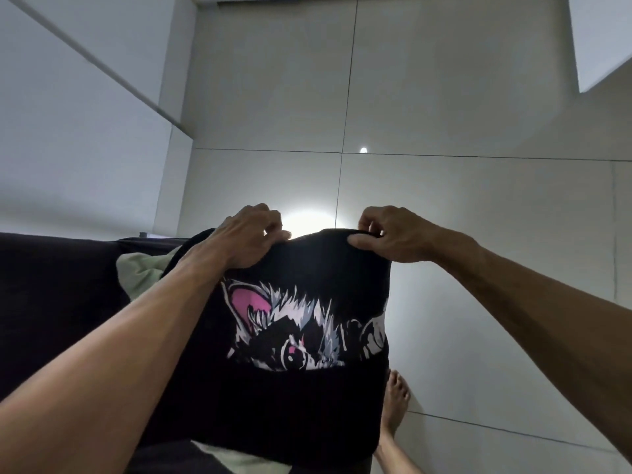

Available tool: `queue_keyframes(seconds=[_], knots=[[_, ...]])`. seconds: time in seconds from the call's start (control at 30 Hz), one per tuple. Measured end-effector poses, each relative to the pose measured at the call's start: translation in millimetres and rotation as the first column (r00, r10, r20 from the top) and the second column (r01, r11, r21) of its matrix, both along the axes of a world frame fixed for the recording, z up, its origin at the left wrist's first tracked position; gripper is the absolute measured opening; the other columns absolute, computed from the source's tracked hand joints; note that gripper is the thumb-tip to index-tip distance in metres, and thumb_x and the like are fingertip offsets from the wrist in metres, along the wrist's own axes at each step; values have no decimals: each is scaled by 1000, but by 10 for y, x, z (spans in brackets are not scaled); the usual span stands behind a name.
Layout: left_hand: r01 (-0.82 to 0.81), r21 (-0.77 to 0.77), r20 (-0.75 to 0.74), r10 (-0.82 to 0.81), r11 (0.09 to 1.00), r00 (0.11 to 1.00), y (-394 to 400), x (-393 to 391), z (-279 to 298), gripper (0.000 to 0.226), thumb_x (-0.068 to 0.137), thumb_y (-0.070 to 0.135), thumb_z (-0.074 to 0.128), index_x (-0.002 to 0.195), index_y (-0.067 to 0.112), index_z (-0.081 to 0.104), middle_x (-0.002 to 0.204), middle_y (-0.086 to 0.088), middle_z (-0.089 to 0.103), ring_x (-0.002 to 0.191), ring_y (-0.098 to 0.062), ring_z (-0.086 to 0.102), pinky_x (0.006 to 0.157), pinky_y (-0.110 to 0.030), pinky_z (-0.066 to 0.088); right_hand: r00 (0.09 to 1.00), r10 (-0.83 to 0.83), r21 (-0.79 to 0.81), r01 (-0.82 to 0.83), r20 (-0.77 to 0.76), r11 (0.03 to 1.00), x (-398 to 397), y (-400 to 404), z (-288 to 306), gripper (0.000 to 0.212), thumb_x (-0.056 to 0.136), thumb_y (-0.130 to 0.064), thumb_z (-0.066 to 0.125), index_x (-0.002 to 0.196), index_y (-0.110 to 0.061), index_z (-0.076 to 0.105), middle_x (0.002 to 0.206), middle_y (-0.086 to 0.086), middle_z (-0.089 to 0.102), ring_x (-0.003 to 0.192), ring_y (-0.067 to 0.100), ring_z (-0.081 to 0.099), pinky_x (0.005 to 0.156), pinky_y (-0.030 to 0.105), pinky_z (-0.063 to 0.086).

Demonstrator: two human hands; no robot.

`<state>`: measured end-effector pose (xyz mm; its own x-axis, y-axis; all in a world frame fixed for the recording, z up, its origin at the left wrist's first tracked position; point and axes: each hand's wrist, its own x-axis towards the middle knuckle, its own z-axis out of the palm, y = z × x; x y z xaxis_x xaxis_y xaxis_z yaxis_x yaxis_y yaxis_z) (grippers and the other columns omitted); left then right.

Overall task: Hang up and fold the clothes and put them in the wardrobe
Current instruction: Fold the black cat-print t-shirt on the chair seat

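Head view: the risk here is, as I judge it, a slipped pinch. The black shirt hangs by its top edge alone, held at two points, and most of its weight drops free below. If either pinch loosens, that corner would fall and the fabric would swing sideways, spoiling any fold and perhaps brushing the floor or the bare foot just beside its right edge. A second risk is an uneven fold: the left hand sits a little lower than the right hand, so the top edge is not level and the cat print tilts.

The shirt's top edge lies right at the fingertips. The left fingers are curled together, clamped on the edge near its left corner. The right thumb presses the front of the cloth while the other right fingers curl over the edge from behind, also clamped. The cloth between them is pulled nearly taut. The shirt hangs in the air in front of the person, above a dark sofa at left where a pale green garment lies, partly hidden.
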<state>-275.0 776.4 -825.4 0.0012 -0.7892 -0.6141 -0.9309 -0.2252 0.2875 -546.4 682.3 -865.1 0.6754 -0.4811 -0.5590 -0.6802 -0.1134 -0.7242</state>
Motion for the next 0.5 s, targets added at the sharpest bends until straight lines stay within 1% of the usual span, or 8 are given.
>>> queue_keyframes(seconds=[0.07, 0.17, 0.23, 0.3, 0.33, 0.4, 0.47, 0.5], knots=[[-20, -57, -23, 18, 998, 1000, 5, 78, 15, 25, 98, 50, 50, 87, 27, 53, 98, 7, 54, 95, -18, 55, 85, -41, 48, 998, 58, -21, -58, 1, 998, 186, 70, 80, 39, 88, -56, 65, 109, -24, 58, 100, -4, 60, 91, 15, 60, 78, 32, 52], [-82, -131, -188, 56, 988, 981, 20, -53, 43, 35, 91, 63, 53, 109, 33, 55, 115, 9, 57, 107, -14, 53, 88, -35, 45, 993, 82, -107, -73, 86, 992, 418, 114, 169, 23, 92, -46, 65, 98, -24, 63, 94, -5, 61, 92, 18, 61, 79, 34, 51], [-43, -68, -260, 24, 997, 965, -47, -214, 61, 49, 85, 68, 57, 126, 41, 52, 134, 11, 51, 125, -14, 42, 101, -39, 39, 989, 4, -73, 7, 151, 997, 390, 67, 181, 18, 93, -42, 66, 97, -25, 66, 91, -7, 64, 88, 14, 62, 80, 34, 52], [34, 0, -286, -33, 999, 958, -140, -340, 62, 52, 77, 72, 58, 119, 41, 59, 137, 12, 52, 131, -16, 42, 108, -46, 39, 984, -46, -14, 49, 174, 999, 313, 71, 212, 16, 93, -41, 66, 95, -25, 67, 86, -6, 65, 83, 11, 63, 77, 32, 52], [62, 20, -293, -53, 998, 955, -209, -398, 77, 51, 73, 73, 57, 110, 37, 64, 130, 11, 57, 124, -16, 50, 104, -47, 44, 982, -71, -1, 72, 176, 997, 266, 74, 222, 17, 93, -40, 67, 92, -23, 67, 84, -5, 65, 79, 11, 63, 73, 31, 51], [61, 31, -303, -49, 998, 952, -334, -470, 137, 43, 71, 68, 62, 86, 28, 67, 98, 7, 67, 92, -13, 62, 87, -42, 53, 979, -109, 2, 110, 171, 994, 216, 75, 249, 21, 92, -42, 67, 88, -21, 65, 83, -2, 66, 77, 13, 63, 69, 28, 47], [87, 6, -283, -82, 996, 956, -383, -452, 213, 38, 76, 56, 72, 68, 20, 60, 69, 4, 61, 65, -14, 57, 68, -35, 50, 988, -83, 41, 79, 131, 996, 214, 54, 292, 22, 88, -44, 72, 87, -23, 64, 84, -1, 68, 77, 15, 65, 66, 28, 50], [125, 4, -254, -120, 992, 960, -387, -420, 258, 39, 78, 51, 74, 65, 18, 57, 64, 3, 58, 60, -15, 54, 63, -34, 46, 995, -43, 75, 37, 86, 997, 193, 45, 310, 22, 84, -43, 76, 86, -24, 64, 85, -2, 69, 78, 15, 67, 66, 29, 53]])
